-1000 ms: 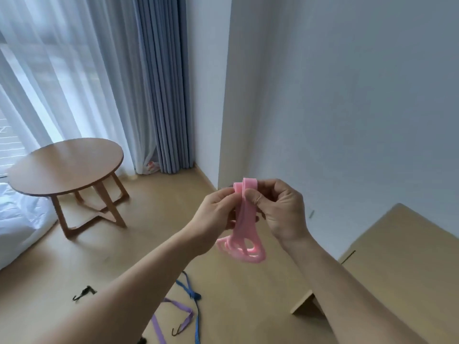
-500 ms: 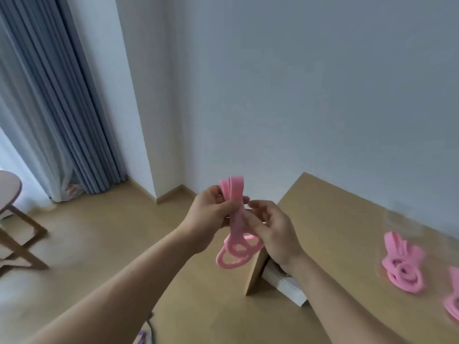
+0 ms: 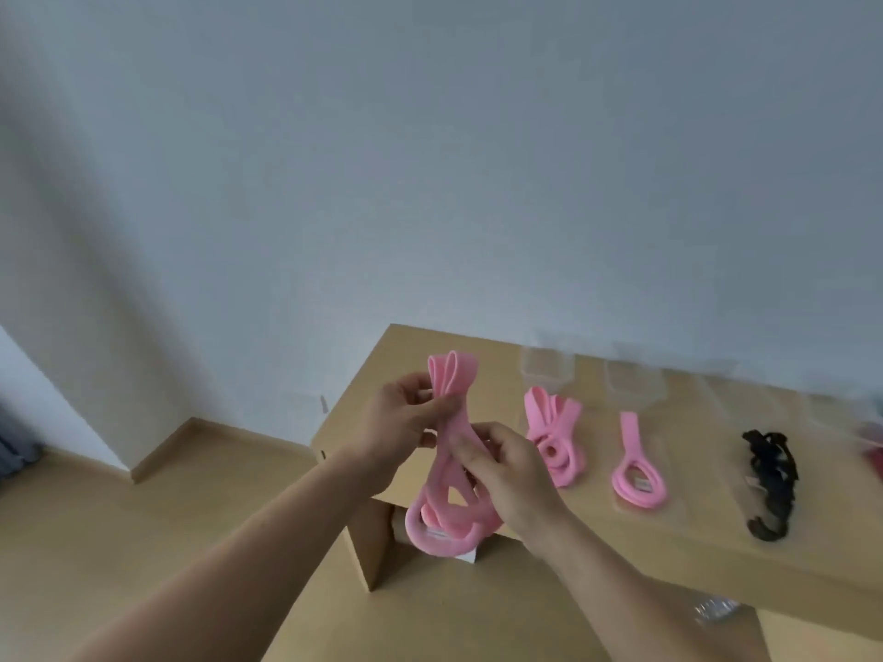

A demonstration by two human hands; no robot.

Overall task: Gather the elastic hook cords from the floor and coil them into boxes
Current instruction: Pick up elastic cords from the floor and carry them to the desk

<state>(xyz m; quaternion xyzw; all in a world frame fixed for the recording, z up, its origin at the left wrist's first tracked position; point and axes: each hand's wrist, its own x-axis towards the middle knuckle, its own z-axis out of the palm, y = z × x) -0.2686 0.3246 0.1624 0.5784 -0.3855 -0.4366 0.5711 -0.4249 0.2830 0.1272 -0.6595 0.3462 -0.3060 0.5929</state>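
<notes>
Pink cord (image 3: pixel 446 494): flat elastic folded into several loops. It is held in the air in front of the left near corner of the table (image 3: pixel 621 547) and does not touch it. The top folds stick up above the fingers, and the lower loops hang past the table's near edge. There is a small white tag (image 3: pixel 436 532) on the lowest loop, its writing too blurred to read.

Left hand (image 3: pixel 403 422): thumb and fingers pinch the cord just below its top folds. Right hand (image 3: pixel 509 475): lower down, fingers curled round the middle strands with the thumb pressed on them. Both forearms are bare.

On the table, just right of the held cord, is a pink coil (image 3: pixel 554 439), bundled and lying flat. Further right, apart from it, is a pink loop (image 3: pixel 638 465): one long oval with a narrow neck pointing to the table's far edge. A pale label (image 3: pixel 639 483) sits inside the oval, unreadable. Further right again, well apart, is a black cord (image 3: pixel 770 484) in a crumpled bundle.

Along the table's far edge are clear boxes (image 3: pixel 547 370), blurred. At least two show, but the full count and their contents cannot be told.

The table is light wood and stands against a pale wall (image 3: pixel 478 160). Wood floor (image 3: pixel 119 542) lies to the table's left.
</notes>
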